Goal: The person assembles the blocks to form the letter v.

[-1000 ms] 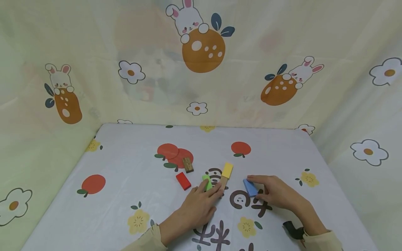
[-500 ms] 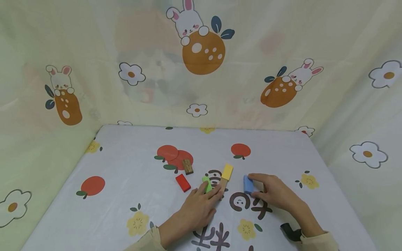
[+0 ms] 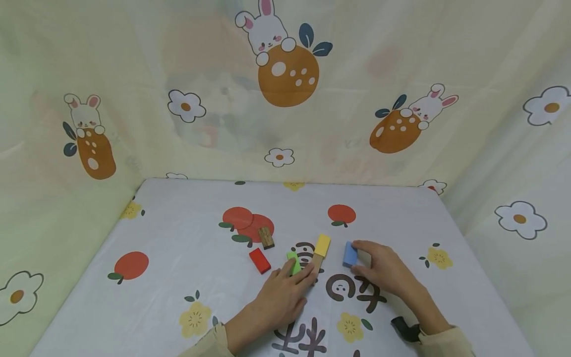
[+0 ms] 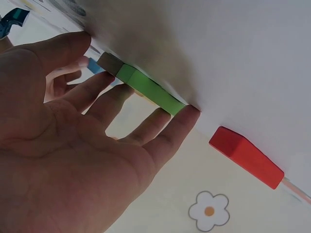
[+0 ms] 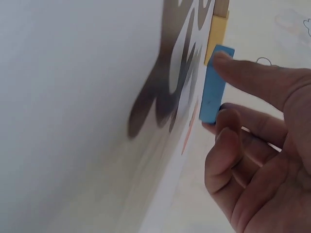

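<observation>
My right hand (image 3: 387, 267) pinches a blue block (image 3: 350, 254) between thumb and fingers; in the right wrist view the thumb lies on one end of the blue block (image 5: 214, 90). My left hand (image 3: 277, 298) lies palm down, its extended fingertips touching a light green block (image 3: 293, 263) and a plain wooden block (image 3: 317, 263). The left wrist view shows those fingertips along the green block (image 4: 153, 91). Against the wooden block's far end is a yellow block (image 3: 322, 246). The fingers hide part of the green and wooden blocks.
A red block (image 3: 260, 261) lies left of the green one, and a dark wood-grain block (image 3: 266, 238) lies behind it. All are on a white printed tablecloth (image 3: 174, 258). A patterned curtain (image 3: 214, 144) rises behind the table. A black band (image 3: 406, 329) is at the right wrist.
My right hand has turned the blue block more upright and shifted it slightly left and away from me. The left hand stays in place on the green and wooden blocks.
</observation>
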### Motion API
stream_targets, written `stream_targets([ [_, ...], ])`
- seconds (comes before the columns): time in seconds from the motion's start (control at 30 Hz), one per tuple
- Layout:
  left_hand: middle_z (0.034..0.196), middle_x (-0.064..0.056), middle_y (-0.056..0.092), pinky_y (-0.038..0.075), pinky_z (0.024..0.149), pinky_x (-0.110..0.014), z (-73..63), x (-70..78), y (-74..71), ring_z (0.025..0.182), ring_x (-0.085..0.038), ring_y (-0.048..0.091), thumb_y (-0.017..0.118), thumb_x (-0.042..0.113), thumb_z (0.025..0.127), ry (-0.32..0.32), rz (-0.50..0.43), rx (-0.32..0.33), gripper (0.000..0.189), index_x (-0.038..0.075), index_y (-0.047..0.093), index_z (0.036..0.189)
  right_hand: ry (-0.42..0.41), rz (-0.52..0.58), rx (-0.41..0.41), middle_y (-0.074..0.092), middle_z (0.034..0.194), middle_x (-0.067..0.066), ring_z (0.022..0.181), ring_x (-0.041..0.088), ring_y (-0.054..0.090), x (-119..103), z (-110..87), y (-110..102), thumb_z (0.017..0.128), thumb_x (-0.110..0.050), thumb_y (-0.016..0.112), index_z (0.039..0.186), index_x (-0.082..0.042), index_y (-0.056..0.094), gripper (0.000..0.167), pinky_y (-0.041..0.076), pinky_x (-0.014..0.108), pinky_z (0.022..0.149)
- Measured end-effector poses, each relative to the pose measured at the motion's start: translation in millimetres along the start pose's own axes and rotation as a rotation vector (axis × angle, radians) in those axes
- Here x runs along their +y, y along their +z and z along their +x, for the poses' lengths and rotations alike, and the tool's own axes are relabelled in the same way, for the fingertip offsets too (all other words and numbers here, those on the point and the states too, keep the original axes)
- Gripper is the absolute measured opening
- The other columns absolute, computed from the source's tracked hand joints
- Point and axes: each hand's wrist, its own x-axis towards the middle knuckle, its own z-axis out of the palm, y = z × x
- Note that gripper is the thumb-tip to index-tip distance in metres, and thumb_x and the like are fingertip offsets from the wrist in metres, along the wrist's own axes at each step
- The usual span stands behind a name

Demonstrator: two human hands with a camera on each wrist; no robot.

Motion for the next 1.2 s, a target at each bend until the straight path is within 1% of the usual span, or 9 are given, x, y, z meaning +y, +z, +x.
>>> stream_targets([
  [0.03,0.172,0.012,0.037,0.054,0.112,-0.051,0.0,0.0,0.2,0.157,-0.034,0.040,0.066,0.036,0.102,0.002,0.001,0.002,0.067,0.032,0.040,0.164,-0.003,-0.002,0.016,0.068,0.143,0.021,0.131,0.044,0.066,-1,0.9,1,0.087,-0.020,0.087,0.140,-0.003,0.066,0.060,0.057,0.056,0.104],
  [0.07,0.172,0.012,0.038,0.054,0.112,-0.051,-0.1,0.0,0.4,0.157,-0.034,0.040,0.066,0.036,0.102,0.003,0.002,0.004,0.067,0.032,0.040,0.164,-0.003,-0.001,0.030,0.068,0.143,0.022,0.132,0.045,0.065,-2,1.8,2,0.087,-0.020,0.087,0.140,-0.002,0.066,0.059,0.055,0.058,0.106],
  [0.2,0.172,0.012,0.037,0.054,0.112,-0.051,0.1,-0.2,0.5,0.157,-0.034,0.040,0.066,0.037,0.103,0.005,0.007,0.005,0.067,0.032,0.040,0.164,-0.004,0.007,0.082,0.068,0.141,0.025,0.132,0.047,0.064,-5,5.5,4,0.087,-0.017,0.087,0.138,0.002,0.066,0.058,0.054,0.059,0.106],
  [0.3,0.172,0.012,0.037,0.054,0.112,-0.051,0.3,-0.7,-0.2,0.157,-0.034,0.040,0.066,0.037,0.102,0.003,0.010,0.002,0.068,0.033,0.039,0.165,0.005,0.005,0.100,0.068,0.141,0.026,0.132,0.047,0.064,-7,8.1,5,0.086,-0.015,0.087,0.138,0.003,0.066,0.059,0.055,0.058,0.105],
  [0.6,0.173,0.011,0.037,0.054,0.112,-0.051,0.1,-0.7,-0.9,0.157,-0.034,0.040,0.066,0.037,0.103,0.007,0.008,0.000,0.067,0.032,0.039,0.165,0.037,-0.004,0.106,0.067,0.142,0.025,0.134,0.047,0.063,-9,14.3,7,0.086,-0.015,0.088,0.139,0.002,0.065,0.060,0.053,0.058,0.107],
  [0.83,0.173,0.012,0.037,0.053,0.112,-0.052,-1.0,0.0,-1.4,0.157,-0.034,0.039,0.066,0.037,0.102,-0.001,-0.005,-0.011,0.067,0.033,0.040,0.164,0.072,-0.012,0.093,0.065,0.145,0.025,0.137,0.047,0.061,-12,19.5,7,0.088,-0.016,0.086,0.142,0.002,0.063,0.062,0.052,0.059,0.109],
  [0.97,0.173,0.012,0.035,0.053,0.113,-0.052,-0.8,-0.4,-0.8,0.158,-0.034,0.038,0.065,0.038,0.103,-0.001,-0.002,-0.020,0.067,0.033,0.039,0.165,0.069,-0.011,0.096,0.064,0.146,0.025,0.137,0.047,0.060,-12,22.0,6,0.088,-0.016,0.086,0.142,0.003,0.062,0.061,0.051,0.060,0.110],
  [1.2,0.173,0.012,0.036,0.053,0.113,-0.052,0.4,-1.5,1.3,0.158,-0.034,0.039,0.065,0.038,0.103,0.005,0.004,-0.007,0.066,0.033,0.040,0.164,0.064,-0.019,0.099,0.062,0.148,0.026,0.139,0.048,0.058,-11,26.5,6,0.089,-0.016,0.085,0.143,0.004,0.061,0.061,0.050,0.061,0.111],
])
